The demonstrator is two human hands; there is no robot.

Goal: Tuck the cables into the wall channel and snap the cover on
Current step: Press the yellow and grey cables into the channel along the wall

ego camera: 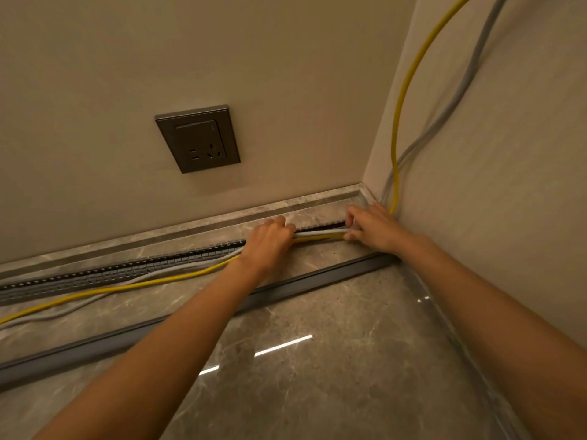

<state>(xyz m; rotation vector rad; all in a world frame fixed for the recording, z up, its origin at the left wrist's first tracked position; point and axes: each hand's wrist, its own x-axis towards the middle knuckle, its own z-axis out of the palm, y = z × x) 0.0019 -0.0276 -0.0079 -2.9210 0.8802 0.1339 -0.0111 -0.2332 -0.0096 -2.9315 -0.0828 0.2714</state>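
A slotted grey cable channel (pixel 127 271) runs along the marble skirting at the foot of the wall. A yellow cable (pixel 401 100) and grey cables (pixel 460 90) drop down the right wall into the corner, then run left beside the channel. My left hand (pixel 266 242) and my right hand (pixel 371 227) both grip the cable bundle at the channel's right end, close to the corner. Between my hands the cables lie at the channel's mouth. Left of my left hand the cables trail loose on the floor. The long grey cover strip (pixel 127 339) lies on the floor, parallel to the channel.
A dark wall socket with a switch (pixel 197 139) sits on the wall above the channel. Two walls meet at a corner (pixel 365 182) on the right. The glossy marble floor (pixel 333 376) reflects ceiling lights.
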